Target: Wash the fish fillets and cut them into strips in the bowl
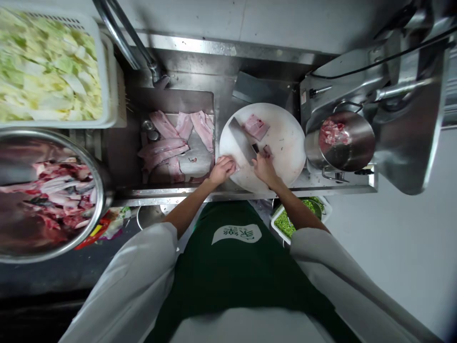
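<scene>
My right hand is closed round the dark handle of a cleaver. Its broad blade points up and to the left over the round white cutting board. Curled at the board's left edge is my left hand, fingers closed; a small pale scrap shows by the fingertips, and what they grip is hidden. A pink piece of fish lies on the board right of the blade, and a smaller piece of fish is beside my right hand.
Several fish fillets lie in the sink under a faucet. Cut cabbage fills a white basket at the left, above a steel bowl of fish scraps. Right of the board stands a steel pot with meat chunks inside.
</scene>
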Motion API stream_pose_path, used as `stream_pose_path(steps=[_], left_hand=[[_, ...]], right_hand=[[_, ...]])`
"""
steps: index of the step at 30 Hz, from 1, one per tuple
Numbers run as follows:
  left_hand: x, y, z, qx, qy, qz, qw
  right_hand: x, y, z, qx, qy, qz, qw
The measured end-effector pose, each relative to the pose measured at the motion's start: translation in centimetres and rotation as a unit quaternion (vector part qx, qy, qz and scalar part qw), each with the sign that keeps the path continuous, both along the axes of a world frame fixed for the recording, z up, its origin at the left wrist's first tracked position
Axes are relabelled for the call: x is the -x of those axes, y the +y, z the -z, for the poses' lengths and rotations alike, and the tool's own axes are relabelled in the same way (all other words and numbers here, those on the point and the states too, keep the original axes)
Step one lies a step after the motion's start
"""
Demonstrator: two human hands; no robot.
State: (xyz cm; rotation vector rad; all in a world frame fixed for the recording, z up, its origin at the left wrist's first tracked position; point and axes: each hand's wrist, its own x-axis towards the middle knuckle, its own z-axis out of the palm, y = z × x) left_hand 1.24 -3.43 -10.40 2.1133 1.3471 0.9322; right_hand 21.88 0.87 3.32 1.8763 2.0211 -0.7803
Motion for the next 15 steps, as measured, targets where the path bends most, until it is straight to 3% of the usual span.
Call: stream_pose_path(steps=[4,9,12,15], left_hand=[[1.0,-1.0,0.1,-0.038,-0.006,-0.066,0.997],[-0.2,-0.9,1.6,-0.004,-0.001,-0.013,1.000],[-0.6,-0.8,2.3,0.011,-0.024,-0.006,1.000],[-0.4,-0.8,2.8,0.016,-0.039,0.001,0.999]], right_hand=[[1.1,-3.7,-1.2,-0.023,0.013,-0.031,0.999],[2.3,-8.2,-1.9,0.063,-0.031,-0.030,0.997],[2.6,-8.2,-1.9,0.089,-0.045,-0.029,0.995],[3.4,-6.4,-1.2,0.063,-0.024,-0.035,0.997]])
